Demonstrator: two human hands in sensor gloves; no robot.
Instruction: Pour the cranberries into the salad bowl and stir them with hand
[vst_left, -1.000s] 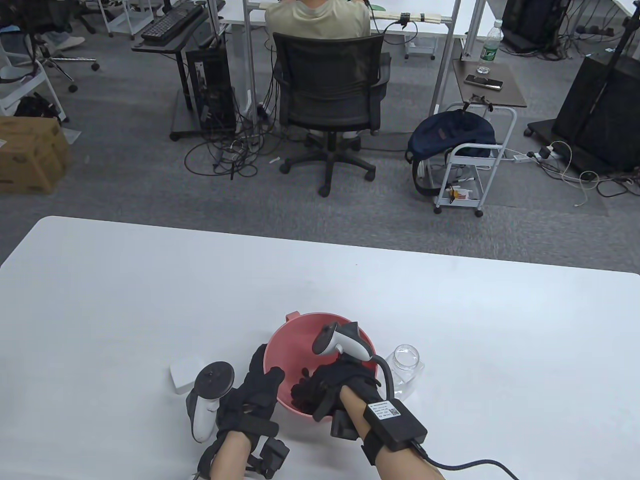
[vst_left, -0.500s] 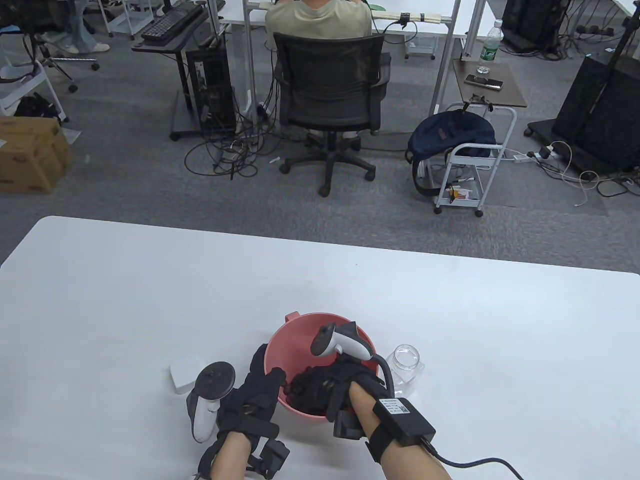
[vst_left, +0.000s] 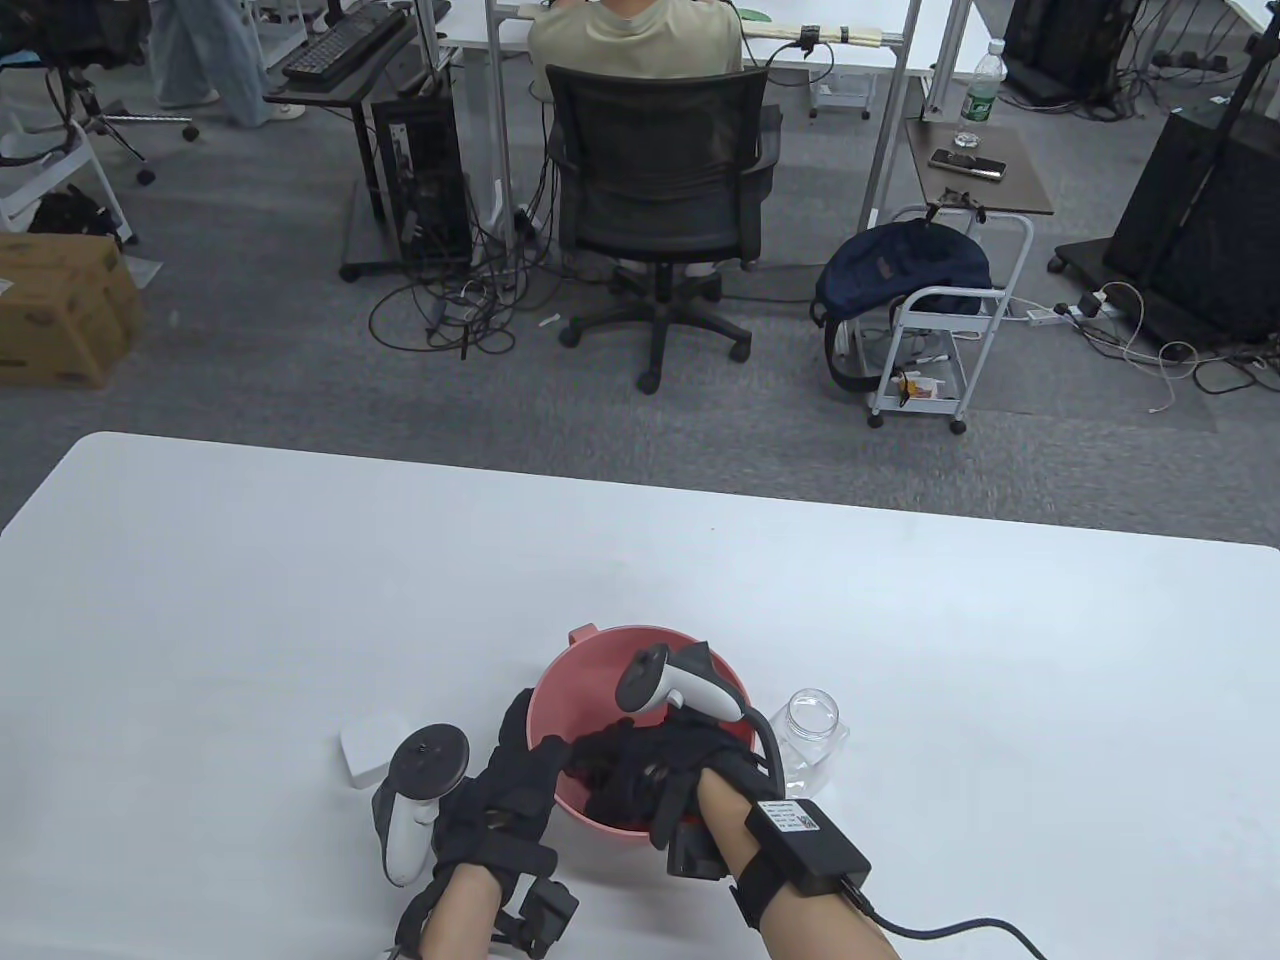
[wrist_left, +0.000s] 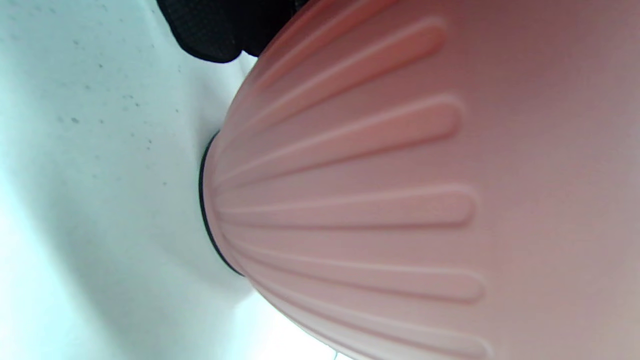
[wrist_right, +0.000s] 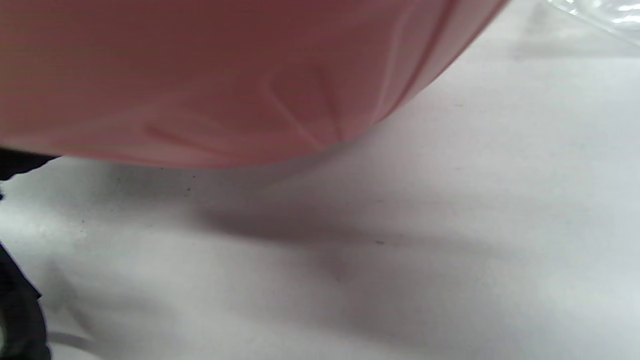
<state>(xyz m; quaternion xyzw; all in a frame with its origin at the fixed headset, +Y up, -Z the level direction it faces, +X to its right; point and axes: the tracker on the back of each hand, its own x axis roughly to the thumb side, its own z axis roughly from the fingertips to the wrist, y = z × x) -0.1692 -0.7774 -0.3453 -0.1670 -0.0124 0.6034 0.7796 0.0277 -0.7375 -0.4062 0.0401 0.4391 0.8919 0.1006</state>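
Note:
The pink salad bowl (vst_left: 600, 690) stands near the table's front edge. My left hand (vst_left: 535, 735) grips its left rim, thumb hooked over the edge and fingers on the outer wall. My right hand (vst_left: 600, 762) reaches down into the bowl with loosely bent fingers low against the bottom, covering most of the cranberries. The left wrist view is filled by the bowl's ribbed outer wall (wrist_left: 400, 200), with a gloved fingertip (wrist_left: 215, 30) at the top. In the right wrist view the bowl's underside (wrist_right: 200, 75) hangs over the white table.
An empty clear jar (vst_left: 815, 730) stands just right of the bowl; its edge shows as the jar (wrist_right: 600, 15) in the right wrist view. A small white box (vst_left: 368, 752) lies left of my left hand. Beyond the table sits a person on an office chair (vst_left: 655, 170).
My right hand has swept leftward and deeper inside the bowl, the wrist shifting a little. The left hand and bowl stay where they were.

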